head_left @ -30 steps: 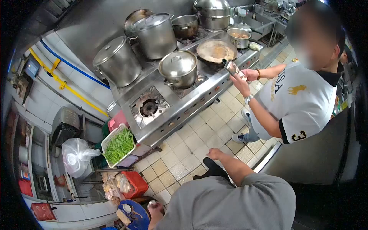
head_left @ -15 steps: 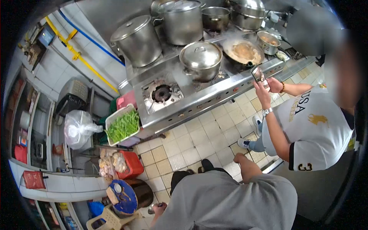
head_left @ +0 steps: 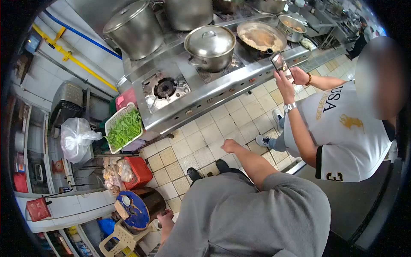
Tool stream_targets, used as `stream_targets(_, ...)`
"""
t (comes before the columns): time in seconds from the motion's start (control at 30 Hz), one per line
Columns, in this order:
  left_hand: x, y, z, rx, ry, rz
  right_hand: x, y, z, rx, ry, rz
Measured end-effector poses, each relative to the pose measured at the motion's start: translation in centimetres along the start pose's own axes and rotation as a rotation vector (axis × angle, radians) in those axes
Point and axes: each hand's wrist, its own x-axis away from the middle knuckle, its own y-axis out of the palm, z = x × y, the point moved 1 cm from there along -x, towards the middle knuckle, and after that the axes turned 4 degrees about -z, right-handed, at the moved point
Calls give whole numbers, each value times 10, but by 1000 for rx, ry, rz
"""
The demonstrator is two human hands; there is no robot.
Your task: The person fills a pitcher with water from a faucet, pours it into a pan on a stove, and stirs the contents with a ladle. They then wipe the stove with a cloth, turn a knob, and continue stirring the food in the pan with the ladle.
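Note:
My left hand is low in the view beside the blue-topped drum. Its fingers are closed round a small dark and metallic thing that I cannot make out. Stretched out over the tiled floor, my right hand is loosely curled, and nothing shows in it. In front of it is the steel stove. A lidded pot and a wok of brownish liquid stand on the stove, beside a bare burner.
At my right a person in a white shirt holds a phone with both hands. To the left are a basket of green leaves, a red crate, a plastic bag and a beige plastic stool. Tall stockpots stand behind.
My right hand has swung forward and left over the floor. My left hand has moved up and left, nearer the drum. The view has shifted, and the stove sits higher in it.

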Motion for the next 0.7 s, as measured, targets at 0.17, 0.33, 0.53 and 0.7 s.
stream_targets(0.17,45,39,-21,211,118,244,8,22,6,25,-145,-105)
stream_targets(0.33,24,29,-17,196,89,190,20,42,97,134,11,-28)
stream_targets(0.53,-10,-8,-11,-263,102,-281,68,22,154,-170,395,24)
stream_targets(0.7,13,3,-23,194,-5,150,65,28,155,-228,386,-12)
